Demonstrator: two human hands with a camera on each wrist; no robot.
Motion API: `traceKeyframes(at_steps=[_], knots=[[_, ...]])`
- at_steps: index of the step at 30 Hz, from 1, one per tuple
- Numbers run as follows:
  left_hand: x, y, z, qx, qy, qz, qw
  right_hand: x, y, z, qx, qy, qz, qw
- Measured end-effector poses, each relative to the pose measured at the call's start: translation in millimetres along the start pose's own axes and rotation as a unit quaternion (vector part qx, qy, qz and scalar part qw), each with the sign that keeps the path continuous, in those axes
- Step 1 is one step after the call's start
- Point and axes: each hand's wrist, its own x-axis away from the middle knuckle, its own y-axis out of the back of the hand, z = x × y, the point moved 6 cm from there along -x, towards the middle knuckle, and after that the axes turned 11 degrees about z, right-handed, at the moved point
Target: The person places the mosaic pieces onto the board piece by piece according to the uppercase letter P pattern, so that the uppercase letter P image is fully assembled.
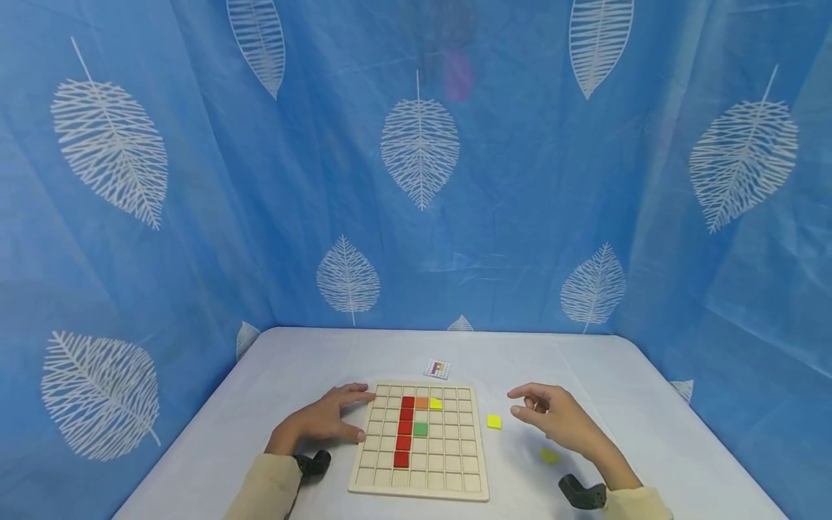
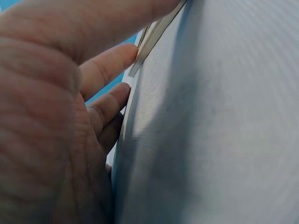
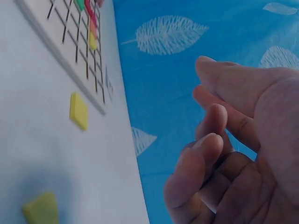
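A pale wooden grid board [image 1: 445, 462] lies on the table. In one of its columns sit several red tiles [image 1: 404, 426], with an orange tile [image 1: 422, 403], a yellow piece [image 1: 435, 404] and a green tile [image 1: 420, 429] to their right. At the board's left edge my left hand [image 1: 323, 417] rests, thumb and fingers spread and touching the rim. My right hand [image 1: 560, 419] hovers right of the board and holds nothing; its index finger and thumb stand apart, the other fingers loosely bent. Nearest to it are a yellow square tile [image 1: 494, 422] and another yellow piece [image 1: 549, 456], shaded by the hand.
Behind the board lies a small card [image 1: 438, 369] with a coloured grid pattern. A white cloth covers the table [image 1: 312, 361]. Blue curtains [image 1: 507, 217] with white leaf prints surround it at the back and both sides.
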Motion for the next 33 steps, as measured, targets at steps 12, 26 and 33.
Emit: traceKeyframes(at_steps=[12, 26, 33], knots=[[1.0, 5.0, -1.0, -0.005, 0.0, -0.001, 1.0, 22.8, -6.7, -47.8, -0.034, -0.021, 0.156, 0.987], [-3.9, 2.4, 6.1, -0.011, -0.004, -0.005, 0.9999, 27.5, -8.1, -64.4, -0.042, -0.008, 0.175, 0.984], [-3.4, 1.3, 4.9, -0.007, 0.01, -0.007, 0.9999, 29.4, -4.4, -68.3, -0.025, -0.004, 0.163, 0.986]])
